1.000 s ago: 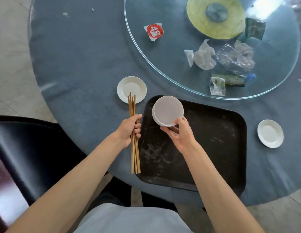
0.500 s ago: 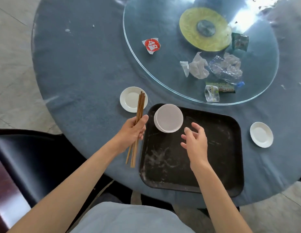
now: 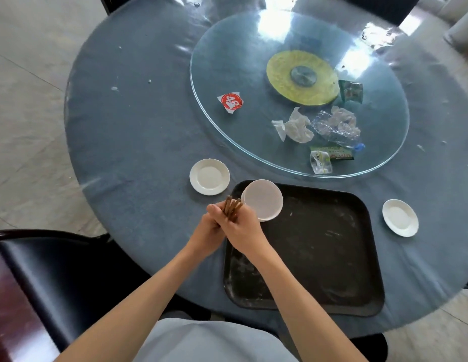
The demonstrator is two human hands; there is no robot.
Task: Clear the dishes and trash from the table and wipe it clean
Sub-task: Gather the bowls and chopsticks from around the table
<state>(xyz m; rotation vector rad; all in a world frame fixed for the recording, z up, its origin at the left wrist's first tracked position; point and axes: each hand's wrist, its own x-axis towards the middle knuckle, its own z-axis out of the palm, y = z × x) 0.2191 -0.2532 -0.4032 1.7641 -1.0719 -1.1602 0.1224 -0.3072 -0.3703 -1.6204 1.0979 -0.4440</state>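
Note:
A bundle of brown chopsticks (image 3: 231, 207) stands nearly upright at the black tray's (image 3: 332, 257) left edge, gripped by both my left hand (image 3: 208, 231) and my right hand (image 3: 243, 228), which are pressed together around it. Only the stick tips show above my fingers. A stack of white plates (image 3: 264, 199) lies upside down in the tray's far-left corner, just beyond my hands. One small white saucer (image 3: 209, 176) sits on the blue tablecloth (image 3: 138, 142) left of the tray; another saucer (image 3: 400, 217) sits to its right.
A glass turntable (image 3: 227, 61) holds trash: a red-and-white wrapper (image 3: 230, 101), crumpled clear plastic (image 3: 295, 128), a crushed bottle (image 3: 337, 129) and green packets (image 3: 352, 90). Crumbs dot the cloth at far left. A black chair (image 3: 57, 278) stands at my left.
My right hand let go of the plate stack in the tray and crossed left to join my left hand on the chopsticks, which swung up from flat to nearly upright.

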